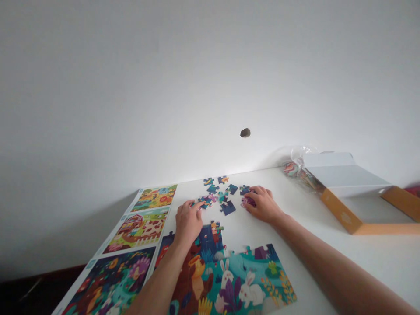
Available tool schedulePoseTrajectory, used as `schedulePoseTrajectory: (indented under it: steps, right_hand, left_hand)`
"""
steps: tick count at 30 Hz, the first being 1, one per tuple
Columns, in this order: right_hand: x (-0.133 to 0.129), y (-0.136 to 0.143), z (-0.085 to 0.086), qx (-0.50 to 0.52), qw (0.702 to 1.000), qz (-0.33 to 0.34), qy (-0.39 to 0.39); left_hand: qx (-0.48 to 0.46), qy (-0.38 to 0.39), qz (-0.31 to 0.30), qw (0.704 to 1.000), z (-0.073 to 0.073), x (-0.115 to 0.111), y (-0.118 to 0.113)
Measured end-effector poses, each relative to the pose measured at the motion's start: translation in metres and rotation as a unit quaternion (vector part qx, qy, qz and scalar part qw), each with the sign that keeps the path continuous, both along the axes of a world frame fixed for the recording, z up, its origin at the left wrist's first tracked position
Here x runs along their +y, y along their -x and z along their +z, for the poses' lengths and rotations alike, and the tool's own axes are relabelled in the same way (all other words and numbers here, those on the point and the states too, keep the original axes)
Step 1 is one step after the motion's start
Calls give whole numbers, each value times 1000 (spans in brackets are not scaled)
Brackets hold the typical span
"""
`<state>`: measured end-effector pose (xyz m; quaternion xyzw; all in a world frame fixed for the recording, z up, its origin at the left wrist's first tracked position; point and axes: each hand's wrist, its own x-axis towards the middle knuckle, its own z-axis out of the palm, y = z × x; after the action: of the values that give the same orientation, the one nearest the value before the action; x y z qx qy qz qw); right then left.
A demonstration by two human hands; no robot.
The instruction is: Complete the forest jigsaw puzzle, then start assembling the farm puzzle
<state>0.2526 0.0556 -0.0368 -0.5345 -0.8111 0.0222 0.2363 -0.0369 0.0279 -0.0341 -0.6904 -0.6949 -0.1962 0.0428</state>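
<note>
Two hands (187,221) (262,203) hiding loose pieces (227,207)

Two hands are in view, the left hand (187,221) and the right hand (262,203), both resting on one white table (377,258). Between them lie about nine loose puzzle pieces (227,207); the exact count is hard to tell where the fingers cover some. One partly assembled puzzle (229,280) sits nearer the person. One reference sheet (131,245) shows three pictures. One open box (354,192) stands at the right, with one clear plastic bag (297,166) beside it.
</note>
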Motion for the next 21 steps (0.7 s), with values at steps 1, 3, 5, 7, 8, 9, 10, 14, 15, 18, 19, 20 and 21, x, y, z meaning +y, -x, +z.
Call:
schedulePoseTrajectory:
  steps: [1,3,5,7,8,9,10,14,15,18,19,20,21]
  right_hand:
    - [-1,1,1,-4,1000,5,-4]
    - [-4,4,4,-18,999,30,-10]
    - [-7,8,8,-40,997,72,-5]
    - [-11,11,13,-64,990,124,12]
    - [-14,12,15,-74,985,153,23]
    - [-15,14,17,-80,980,182,33]
    - [-17,15,18,-81,975,205,41]
    - [-19,17,19,-51,977,203,36]
    - [-18,17,18,-41,981,186,27]
    - [-15,16,16,-23,990,138,-5]
    - [-15,16,16,-20,991,128,-14]
    - [-15,16,16,-18,992,123,-20]
    - [-15,17,17,-18,992,126,-23]
  left_hand:
    - [2,-1,0,1000,1,0,0]
    - [9,-3,-8,1000,3,-1,-1]
    - [22,-6,-32,999,7,-4,-5]
    - [35,-3,-68,997,9,-8,-9]
    - [37,0,-82,996,10,-9,-11]
    - [37,4,-90,995,10,-10,-12]
    - [35,6,-90,995,10,-10,-12]
    - [32,0,-42,999,9,-8,-6]
    - [36,0,-29,999,9,-8,-5]
    - [38,1,-19,999,12,-8,-4]
    - [37,2,-38,999,13,-9,-5]
    - [36,2,-67,997,13,-10,-7]
    - [35,3,-102,994,14,-10,-9]
